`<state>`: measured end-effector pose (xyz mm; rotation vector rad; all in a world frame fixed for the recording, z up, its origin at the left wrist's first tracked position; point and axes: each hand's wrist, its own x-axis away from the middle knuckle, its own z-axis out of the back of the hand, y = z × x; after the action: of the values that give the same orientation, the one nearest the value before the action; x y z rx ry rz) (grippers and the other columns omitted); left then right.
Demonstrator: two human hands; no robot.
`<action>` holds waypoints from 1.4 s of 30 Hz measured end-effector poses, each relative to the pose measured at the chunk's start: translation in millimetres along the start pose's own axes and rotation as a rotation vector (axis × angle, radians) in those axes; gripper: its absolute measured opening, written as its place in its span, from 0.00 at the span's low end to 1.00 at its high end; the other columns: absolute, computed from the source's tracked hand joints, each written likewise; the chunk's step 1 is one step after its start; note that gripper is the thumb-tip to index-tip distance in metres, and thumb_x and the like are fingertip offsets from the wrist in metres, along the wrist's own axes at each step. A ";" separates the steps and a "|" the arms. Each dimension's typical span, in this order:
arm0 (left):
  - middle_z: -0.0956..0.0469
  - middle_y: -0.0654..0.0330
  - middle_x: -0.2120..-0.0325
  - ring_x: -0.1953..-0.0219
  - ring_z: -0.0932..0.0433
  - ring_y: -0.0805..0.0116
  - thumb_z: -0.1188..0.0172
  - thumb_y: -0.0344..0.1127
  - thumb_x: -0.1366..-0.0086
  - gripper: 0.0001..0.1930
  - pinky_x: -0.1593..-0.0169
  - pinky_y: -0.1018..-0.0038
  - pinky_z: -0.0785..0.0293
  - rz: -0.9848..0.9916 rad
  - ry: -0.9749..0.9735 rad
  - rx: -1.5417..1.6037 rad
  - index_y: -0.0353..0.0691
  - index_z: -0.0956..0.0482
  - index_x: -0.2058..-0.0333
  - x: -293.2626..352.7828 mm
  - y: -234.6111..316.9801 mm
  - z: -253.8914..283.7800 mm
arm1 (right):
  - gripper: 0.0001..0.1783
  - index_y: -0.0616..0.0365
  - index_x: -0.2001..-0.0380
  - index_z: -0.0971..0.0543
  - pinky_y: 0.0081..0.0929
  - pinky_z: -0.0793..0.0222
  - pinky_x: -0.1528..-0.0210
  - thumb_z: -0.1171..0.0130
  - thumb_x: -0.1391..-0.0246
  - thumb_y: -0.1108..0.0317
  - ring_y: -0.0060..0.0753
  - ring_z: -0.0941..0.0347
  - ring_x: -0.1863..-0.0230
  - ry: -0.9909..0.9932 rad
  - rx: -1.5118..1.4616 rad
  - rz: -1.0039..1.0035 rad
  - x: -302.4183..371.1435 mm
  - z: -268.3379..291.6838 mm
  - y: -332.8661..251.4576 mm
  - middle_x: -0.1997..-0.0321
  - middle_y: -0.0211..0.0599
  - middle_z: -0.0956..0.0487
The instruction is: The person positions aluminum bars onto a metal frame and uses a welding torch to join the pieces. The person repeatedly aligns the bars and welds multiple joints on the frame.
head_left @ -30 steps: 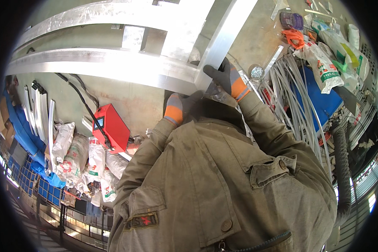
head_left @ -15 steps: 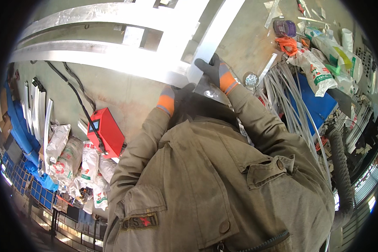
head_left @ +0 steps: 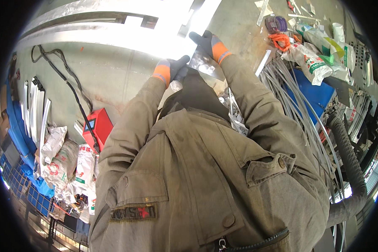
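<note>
The floor (head_left: 109, 71) is bare grey concrete, lit hard by sun, and on it lies a long frame of bright metal bars (head_left: 113, 29) that runs across the top of the view. A black cable (head_left: 73, 94) snakes over the concrete to a red box-shaped machine (head_left: 97, 131) at the left. Beside that machine lie white sacks (head_left: 69, 164) with red and green printing, heaped against blue crates (head_left: 19, 138), with short metal strips (head_left: 35, 109) stacked just above. On the right, a bundle of thin grey rods (head_left: 296, 109) lies over a blue sheet (head_left: 313, 94); above it are a white printed bag (head_left: 308, 61), an orange tool (head_left: 280, 40) and a purple spool (head_left: 275, 23). A ribbed grey hose (head_left: 348, 159) curves down the right edge.

Both hands wear dark gloves with orange cuffs. The right hand (head_left: 208, 42) grips the top of a small shiny metal plate (head_left: 203, 65), held against the frame's end. The left hand (head_left: 172, 69) is curled at the plate's left edge, touching it.
</note>
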<state>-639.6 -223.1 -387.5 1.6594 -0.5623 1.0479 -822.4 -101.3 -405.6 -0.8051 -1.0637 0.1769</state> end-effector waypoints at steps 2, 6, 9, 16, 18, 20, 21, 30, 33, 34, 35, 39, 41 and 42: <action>0.15 0.57 0.71 0.73 0.20 0.72 0.29 0.60 0.37 0.29 0.71 0.77 0.26 -0.031 0.007 -0.011 0.32 0.13 0.63 0.8 -2.2 -0.5 | 0.51 0.71 0.33 0.29 0.39 0.28 0.37 0.36 0.42 0.34 0.46 0.23 0.38 0.033 -0.024 -0.001 -0.2 -2.6 2.8 0.37 0.54 0.20; 0.15 0.58 0.70 0.73 0.20 0.72 0.29 0.61 0.37 0.29 0.71 0.77 0.27 -0.022 -0.002 -0.082 0.34 0.14 0.60 -6.1 -6.7 1.7 | 0.52 0.71 0.32 0.31 0.38 0.30 0.34 0.36 0.42 0.34 0.47 0.24 0.36 -0.025 0.100 0.092 2.3 9.1 10.2 0.36 0.53 0.21; 0.15 0.59 0.70 0.73 0.19 0.72 0.30 0.61 0.37 0.29 0.71 0.77 0.27 -0.032 -0.005 -0.103 0.35 0.15 0.59 -8.0 -7.4 1.0 | 0.55 0.70 0.29 0.35 0.39 0.31 0.33 0.35 0.43 0.33 0.49 0.24 0.35 -0.062 0.173 0.124 -7.9 15.4 16.0 0.35 0.54 0.22; 0.18 0.62 0.68 0.66 0.20 0.75 0.32 0.60 0.34 0.26 0.67 0.75 0.26 -0.060 -0.039 0.076 0.38 0.17 0.58 4.2 -41.9 15.1 | 0.64 0.57 0.21 0.47 0.43 0.32 0.31 0.28 0.49 0.35 0.55 0.28 0.32 0.306 0.213 0.215 10.6 3.6 44.7 0.29 0.52 0.27; 0.20 0.64 0.69 0.68 0.22 0.75 0.32 0.59 0.34 0.26 0.67 0.75 0.26 -0.081 -0.023 0.084 0.39 0.18 0.58 3.0 -80.0 37.7 | 0.63 0.49 0.20 0.50 0.45 0.31 0.32 0.27 0.50 0.39 0.58 0.28 0.32 0.278 0.325 0.293 37.6 2.9 47.4 0.30 0.51 0.27; 0.21 0.64 0.72 0.73 0.23 0.74 0.33 0.59 0.33 0.25 0.71 0.73 0.27 -0.077 0.072 0.099 0.39 0.19 0.59 -0.9 -134.2 65.9 | 0.63 0.41 0.19 0.52 0.47 0.30 0.33 0.26 0.49 0.43 0.59 0.28 0.32 0.175 0.581 0.397 61.1 1.3 43.0 0.31 0.51 0.27; 0.22 0.64 0.73 0.75 0.24 0.73 0.34 0.59 0.32 0.24 0.73 0.72 0.28 -0.054 0.134 0.134 0.39 0.20 0.60 -2.3 -166.6 79.4 | 0.63 0.36 0.19 0.55 0.50 0.28 0.35 0.26 0.48 0.47 0.58 0.27 0.33 0.139 0.727 0.479 70.3 -1.5 38.9 0.31 0.53 0.26; 0.12 0.45 0.64 0.61 0.14 0.44 0.51 0.65 0.28 0.35 0.54 0.50 0.22 0.114 0.397 -0.673 0.34 0.13 0.61 78.4 -448.8 131.8 | 0.57 0.29 0.19 0.57 0.47 0.25 0.41 0.32 0.41 0.43 0.55 0.19 0.43 -0.119 1.256 0.279 71.6 -32.7 -17.1 0.44 0.46 0.15; 0.13 0.44 0.62 0.59 0.15 0.43 0.51 0.65 0.28 0.35 0.52 0.50 0.22 0.201 0.427 -0.687 0.35 0.12 0.61 89.0 -490.6 111.0 | 0.54 0.26 0.19 0.55 0.47 0.25 0.42 0.33 0.40 0.43 0.55 0.18 0.45 -0.087 1.251 0.318 64.3 -34.1 -13.7 0.46 0.45 0.15; 0.13 0.44 0.62 0.58 0.15 0.43 0.51 0.65 0.28 0.35 0.52 0.50 0.22 0.222 0.442 -0.663 0.35 0.12 0.60 90.7 -499.8 103.1 | 0.53 0.27 0.20 0.53 0.47 0.25 0.42 0.34 0.40 0.44 0.55 0.18 0.46 -0.079 1.230 0.358 61.7 -33.5 -11.1 0.46 0.46 0.15; 0.13 0.44 0.61 0.57 0.15 0.43 0.52 0.65 0.28 0.35 0.51 0.50 0.23 0.239 0.451 -0.637 0.35 0.12 0.60 90.2 -506.3 95.9 | 0.52 0.27 0.20 0.52 0.47 0.25 0.42 0.34 0.40 0.44 0.54 0.18 0.47 -0.078 1.222 0.364 60.1 -32.1 -7.3 0.47 0.48 0.15; 0.13 0.44 0.59 0.54 0.16 0.42 0.52 0.65 0.29 0.35 0.49 0.51 0.23 0.244 0.474 -0.559 0.36 0.12 0.59 76.6 -512.9 66.1 | 0.49 0.34 0.21 0.46 0.48 0.25 0.41 0.34 0.40 0.45 0.56 0.18 0.47 -0.038 1.134 0.457 59.4 -28.2 8.3 0.46 0.55 0.17; 0.14 0.44 0.58 0.53 0.16 0.42 0.52 0.66 0.29 0.35 0.47 0.51 0.24 0.244 0.494 -0.511 0.36 0.12 0.59 70.7 -507.3 55.6 | 0.50 0.42 0.22 0.43 0.50 0.26 0.38 0.33 0.42 0.43 0.59 0.22 0.39 -0.027 1.055 0.614 61.0 -28.7 11.4 0.37 0.58 0.22; 0.14 0.44 0.57 0.52 0.17 0.42 0.52 0.66 0.29 0.35 0.47 0.51 0.24 0.246 0.507 -0.485 0.36 0.12 0.58 68.6 -503.1 51.7 | 0.52 0.41 0.21 0.44 0.50 0.27 0.36 0.33 0.44 0.41 0.59 0.23 0.37 -0.021 1.118 0.524 59.2 -30.1 10.4 0.35 0.55 0.22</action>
<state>-192.3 -89.4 -593.8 0.8726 -0.6262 1.3288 -765.2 -79.7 -377.6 -0.0307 -0.5874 1.1135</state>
